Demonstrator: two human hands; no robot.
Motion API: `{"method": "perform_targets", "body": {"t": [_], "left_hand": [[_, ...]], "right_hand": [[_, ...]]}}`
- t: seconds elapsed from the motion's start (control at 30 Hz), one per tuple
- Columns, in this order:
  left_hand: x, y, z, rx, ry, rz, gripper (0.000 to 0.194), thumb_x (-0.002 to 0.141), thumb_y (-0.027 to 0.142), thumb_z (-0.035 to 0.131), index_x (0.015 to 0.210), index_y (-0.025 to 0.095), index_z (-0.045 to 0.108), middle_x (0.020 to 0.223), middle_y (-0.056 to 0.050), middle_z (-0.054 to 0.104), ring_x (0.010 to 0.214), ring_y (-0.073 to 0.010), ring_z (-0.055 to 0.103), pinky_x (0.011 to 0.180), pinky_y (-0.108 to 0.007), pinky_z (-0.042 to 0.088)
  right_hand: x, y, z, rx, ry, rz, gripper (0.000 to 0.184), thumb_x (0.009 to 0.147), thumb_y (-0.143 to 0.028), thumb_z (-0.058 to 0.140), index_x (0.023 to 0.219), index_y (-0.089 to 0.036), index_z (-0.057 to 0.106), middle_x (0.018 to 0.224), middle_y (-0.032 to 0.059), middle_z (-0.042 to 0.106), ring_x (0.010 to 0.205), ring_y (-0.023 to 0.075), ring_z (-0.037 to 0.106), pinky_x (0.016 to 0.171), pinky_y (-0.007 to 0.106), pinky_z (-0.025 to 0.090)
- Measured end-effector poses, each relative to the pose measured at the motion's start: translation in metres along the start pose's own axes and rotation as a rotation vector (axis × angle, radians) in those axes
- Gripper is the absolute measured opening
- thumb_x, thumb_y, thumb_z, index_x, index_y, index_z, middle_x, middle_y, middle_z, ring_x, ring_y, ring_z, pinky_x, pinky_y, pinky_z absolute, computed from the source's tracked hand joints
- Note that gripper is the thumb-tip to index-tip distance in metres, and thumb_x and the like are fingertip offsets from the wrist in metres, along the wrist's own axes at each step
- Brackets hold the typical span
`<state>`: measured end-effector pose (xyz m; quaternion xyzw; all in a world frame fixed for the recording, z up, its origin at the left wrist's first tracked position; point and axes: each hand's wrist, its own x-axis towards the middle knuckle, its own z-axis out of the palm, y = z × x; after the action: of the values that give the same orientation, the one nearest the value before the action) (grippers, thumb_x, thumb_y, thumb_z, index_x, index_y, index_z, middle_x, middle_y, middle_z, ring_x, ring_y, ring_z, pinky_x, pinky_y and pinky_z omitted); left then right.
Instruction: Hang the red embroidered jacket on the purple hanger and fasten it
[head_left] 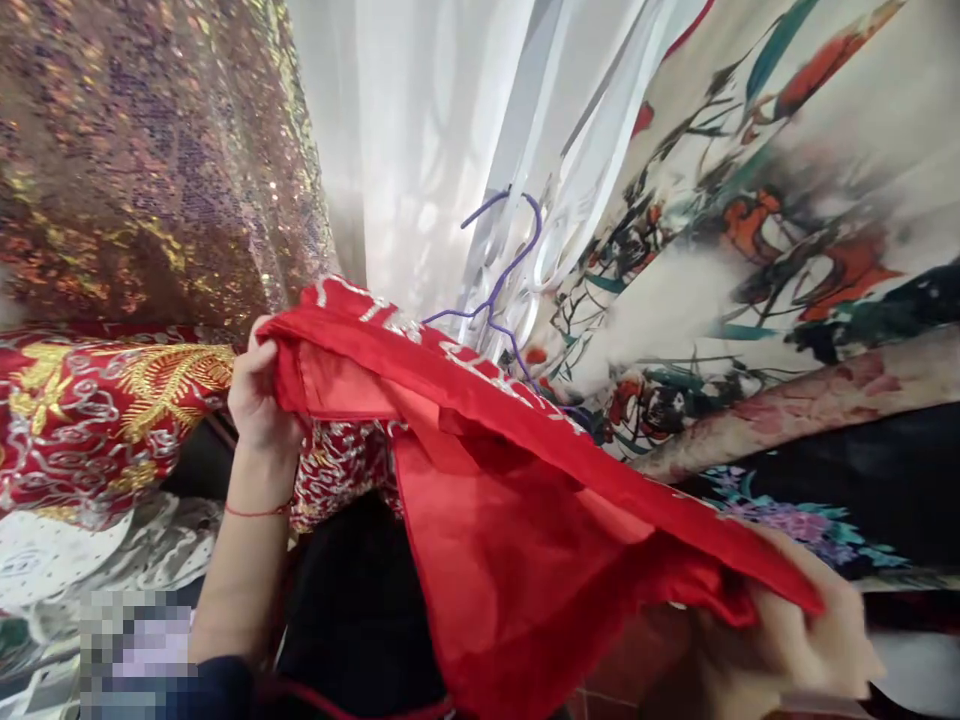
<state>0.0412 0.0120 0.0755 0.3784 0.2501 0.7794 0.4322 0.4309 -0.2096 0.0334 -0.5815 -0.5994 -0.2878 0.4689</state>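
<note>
"Head view, and it's all about the red cloth [517, 520], stretched right across the middle between two bare hands!"

"What's the left hand [262, 390] doing?"

"Its grip is closed on the upper corner, fingers curled over the fabric. A thin red string [259, 513] circles that wrist."

"And over on the right?"

"Right hand [802, 620], a bit blurred, has its grip closed around the lower end. Some of its fingers are hidden by the cloth, so I can't tell exactly how they sit."

"So the cloth slopes?"

"Down from the left hand to the right, yes, with a loose fold hanging below. Silver pattern along the top edge, plain red facing us."

"Something purple just past it!"

"That's a hanger [487, 305], hook up, lower part hidden behind the cloth. Whether the two are touching, I can't tell."

"Quite a backdrop, too."

"White drapery [420, 120] behind the hanger, sequined cloth [150, 150] at the upper left, and flowery fabric [750, 230] filling the upper right."

"And close to the left hand?"

"Just beside it, a patterned cloth [112, 410] in dark red, gold and silver, with pale dotted fabric [52, 560] below that."
</note>
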Motion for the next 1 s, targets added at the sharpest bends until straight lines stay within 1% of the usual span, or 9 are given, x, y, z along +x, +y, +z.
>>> {"method": "perform_targets", "body": {"t": [0.07,0.27,0.37,0.43,0.53,0.67,0.73,0.83,1.0], "left_hand": [[0.000,-0.014,-0.013,0.147,-0.039,-0.108,0.016,0.070,0.032,0.072,0.076,0.021,0.062,0.077,0.002,0.063,0.078,-0.0138,0.056,0.076,-0.024,0.048],[0.009,-0.044,-0.050,0.873,-0.144,-0.172,0.028,0.075,0.039,0.064,0.060,0.020,0.051,0.059,0.004,0.043,0.058,-0.0115,0.035,0.057,-0.025,0.027],[0.008,-0.047,-0.049,1.148,-0.186,-0.076,0.036,0.078,0.051,0.067,0.062,0.020,0.054,0.057,0.003,0.044,0.058,-0.0131,0.038,0.061,-0.026,0.030],[0.004,-0.048,-0.038,1.284,-0.163,0.064,0.033,0.078,0.053,0.068,0.075,0.021,0.059,0.066,0.001,0.055,0.066,-0.0178,0.049,0.070,-0.028,0.037],[-0.004,-0.054,-0.015,1.274,-0.323,0.308,0.038,0.080,0.050,0.070,0.105,0.021,0.065,0.110,-0.012,0.068,0.110,-0.0315,0.060,0.100,-0.041,0.041],[-0.014,-0.074,0.007,1.148,-0.803,0.422,0.032,0.087,0.045,0.065,0.114,0.028,0.068,0.138,-0.010,0.061,0.145,-0.0340,0.039,0.124,-0.052,0.012],[-0.018,-0.086,0.008,1.117,-0.912,0.396,0.027,0.091,0.046,0.061,0.111,0.029,0.069,0.132,-0.009,0.065,0.143,-0.0326,0.042,0.124,-0.052,0.008],[-0.022,-0.098,0.000,1.136,-0.920,0.400,0.024,0.092,0.049,0.061,0.098,0.027,0.070,0.108,-0.008,0.071,0.118,-0.0298,0.057,0.119,-0.050,0.019],[-0.030,-0.093,-0.014,1.266,-0.895,0.640,0.024,0.095,0.044,0.062,0.085,0.023,0.067,0.079,-0.002,0.068,0.079,-0.0213,0.055,0.094,-0.041,0.034]], "right_hand": [[0.001,0.001,0.005,-0.016,0.024,-0.153,0.018,0.081,-0.008,0.071,0.084,-0.025,0.070,0.103,0.0082,0.071,0.083,0.0257,0.068,0.063,0.035,0.048],[0.008,-0.041,0.036,0.018,-0.358,-0.486,0.020,0.091,-0.007,0.056,0.094,-0.022,0.069,0.111,0.0131,0.074,0.102,0.0248,0.072,0.078,0.034,0.058],[0.007,-0.066,0.051,0.091,-0.402,-0.667,0.027,0.097,-0.009,0.045,0.091,-0.017,0.070,0.116,0.0165,0.076,0.113,0.0239,0.069,0.083,0.033,0.056],[0.005,-0.076,0.058,0.163,-0.438,-0.753,0.035,0.098,-0.008,0.039,0.088,-0.019,0.070,0.117,0.0112,0.077,0.112,0.0193,0.068,0.084,0.030,0.053],[0.002,-0.078,0.063,0.351,-0.517,-0.720,0.035,0.097,-0.012,0.039,0.078,-0.023,0.067,0.118,0.0033,0.078,0.106,0.0164,0.067,0.082,0.030,0.050],[0.002,-0.072,0.053,0.656,-0.641,-0.572,0.038,0.099,-0.023,0.036,0.067,-0.022,0.056,0.087,0.0012,0.076,0.082,0.0160,0.061,0.072,0.032,0.045],[0.005,-0.066,0.046,0.614,-0.704,-0.526,0.038,0.100,-0.023,0.035,0.067,-0.022,0.055,0.067,0.0004,0.065,0.068,0.0160,0.052,0.065,0.032,0.039],[0.010,-0.051,0.037,0.279,-0.765,-0.503,0.028,0.093,-0.012,0.043,0.071,-0.020,0.059,0.063,0.0012,0.058,0.065,0.0176,0.047,0.061,0.031,0.036],[0.014,-0.016,0.034,-0.156,-0.776,-0.442,0.023,0.079,0.001,0.052,0.082,-0.018,0.065,0.070,0.0015,0.064,0.064,0.0182,0.056,0.057,0.030,0.037]]}}
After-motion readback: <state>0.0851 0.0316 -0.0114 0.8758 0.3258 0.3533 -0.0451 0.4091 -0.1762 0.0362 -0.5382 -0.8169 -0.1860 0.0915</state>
